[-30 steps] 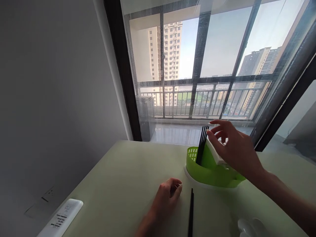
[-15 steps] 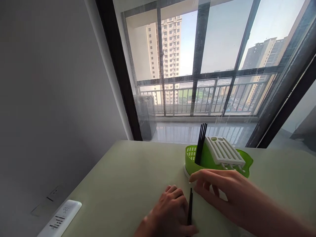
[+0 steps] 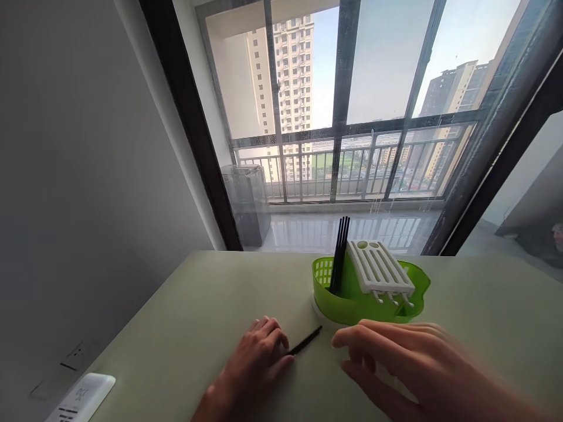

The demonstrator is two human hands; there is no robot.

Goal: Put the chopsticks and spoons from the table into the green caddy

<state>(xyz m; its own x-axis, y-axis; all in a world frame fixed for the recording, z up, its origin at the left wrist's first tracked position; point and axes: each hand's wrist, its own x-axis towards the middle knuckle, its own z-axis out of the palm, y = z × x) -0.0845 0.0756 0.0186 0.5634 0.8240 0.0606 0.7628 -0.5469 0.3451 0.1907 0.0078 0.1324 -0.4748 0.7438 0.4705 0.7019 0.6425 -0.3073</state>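
Observation:
My left hand [image 3: 259, 354] rests low over the pale table with its fingers closed around black chopsticks [image 3: 307, 340]. Their tips stick out to the right, towards the green holder; the rest is hidden under the hand, and I cannot count them. In the air to the right is my right hand [image 3: 396, 363], thumb and fingers apart with nothing between them. Just beyond it stands a green plastic utensil holder [image 3: 347, 309] with a white slotted rack [image 3: 382, 266] on top. Several black chopsticks [image 3: 340, 255] stand upright in its left basket.
The pale table [image 3: 185, 328] reaches to a glass door and window, with a balcony behind. At the lower left lies a white device [image 3: 81, 398] with dark markings. A grey wall [image 3: 88, 176] with a socket borders the left side.
My left hand has moved left, and the chopsticks in it have turned from nearly upright in the picture to slanting right. My right hand stays open. The whole view has shifted slightly.

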